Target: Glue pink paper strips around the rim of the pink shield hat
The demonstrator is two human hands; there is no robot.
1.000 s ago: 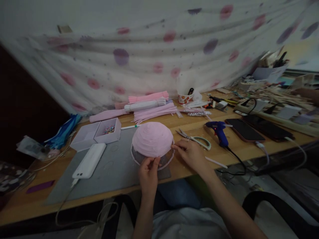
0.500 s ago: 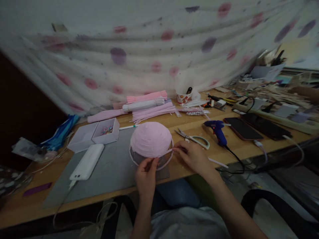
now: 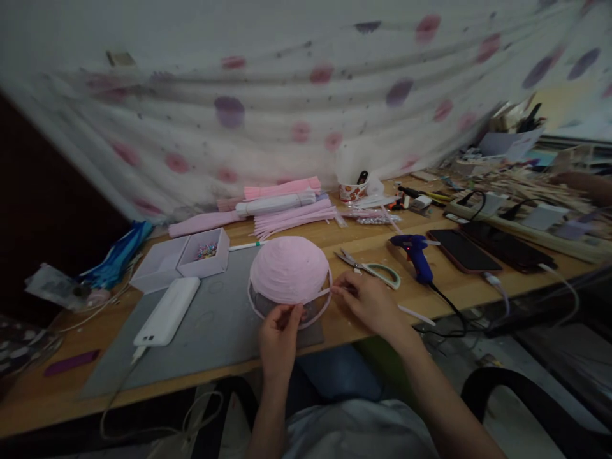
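A pink dome wound with thin pink strip (image 3: pixel 289 269) sits on a grey mat (image 3: pixel 210 325) at the table's near edge, with a loose pink loop round its base. My left hand (image 3: pixel 278 336) pinches the strip at the dome's near rim. My right hand (image 3: pixel 368 301) pinches the same strip at the dome's right side, fingers pressed together. Both hands touch the dome's lower edge.
Scissors (image 3: pixel 373 268) and a blue glue gun (image 3: pixel 415 255) with its cord lie right of the dome. A white power bank (image 3: pixel 167 311) and open white boxes (image 3: pixel 180 256) lie left. Bundles of pink strips (image 3: pixel 282 207), a cup (image 3: pixel 354 189) and phones (image 3: pixel 463 250) are behind.
The view has shifted a little. My right hand has drawn the pink strip slightly outward from the dome's right side; my left hand keeps its pinch at the near rim.
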